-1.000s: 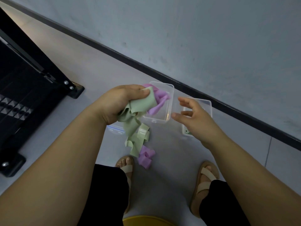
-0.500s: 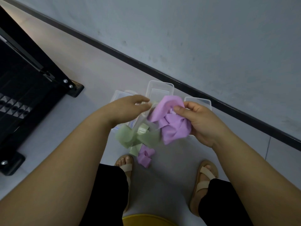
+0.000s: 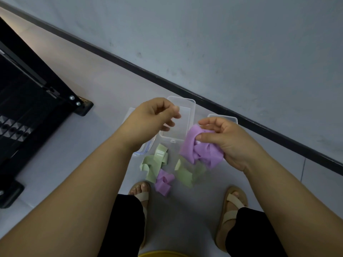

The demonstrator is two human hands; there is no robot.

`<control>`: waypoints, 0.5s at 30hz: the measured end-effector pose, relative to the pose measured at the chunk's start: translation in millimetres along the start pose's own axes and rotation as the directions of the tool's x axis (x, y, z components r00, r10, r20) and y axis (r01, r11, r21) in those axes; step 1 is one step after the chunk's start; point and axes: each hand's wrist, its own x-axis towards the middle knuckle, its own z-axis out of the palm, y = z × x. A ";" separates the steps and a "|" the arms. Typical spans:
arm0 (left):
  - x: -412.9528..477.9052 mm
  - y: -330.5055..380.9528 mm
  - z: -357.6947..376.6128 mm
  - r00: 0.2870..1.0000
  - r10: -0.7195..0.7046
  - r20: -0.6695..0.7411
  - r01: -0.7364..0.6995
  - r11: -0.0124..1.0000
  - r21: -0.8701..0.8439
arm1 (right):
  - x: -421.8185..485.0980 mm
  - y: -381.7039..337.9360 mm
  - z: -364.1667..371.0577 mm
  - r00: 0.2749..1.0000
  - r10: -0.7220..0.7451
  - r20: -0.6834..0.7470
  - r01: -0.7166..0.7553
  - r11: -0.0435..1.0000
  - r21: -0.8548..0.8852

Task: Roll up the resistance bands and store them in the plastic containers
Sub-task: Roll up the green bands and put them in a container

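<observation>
Purple band (image 3: 201, 152): crumpled, unrolled bunch, gripped in the right hand (image 3: 225, 140) above the floor. Smaller purple band (image 3: 164, 181): loosely folded, on the floor between the feet. Green band (image 3: 154, 163): unrolled, tangled, on the floor touching the smaller purple band. Second green strip (image 3: 184, 176): blurred, below the held bunch. Clear plastic container (image 3: 181, 98): open, upright. Second container (image 3: 222, 117): partly hidden behind the right hand. A third clear piece (image 3: 145, 148) lies left, mostly hidden.

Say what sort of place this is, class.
Probably an indoor corner, perhaps a home gym: pale floor meeting a wall with dark skirting, a black metal frame at left, resistance bands lying loose.
</observation>
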 end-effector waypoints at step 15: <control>2.3 -6.4 5.5 0.993 -0.116 0.004 0.114 0.983 0.145 | -4.0 -7.5 -6.0 0.994 -0.101 0.027 0.105 0.970 -0.220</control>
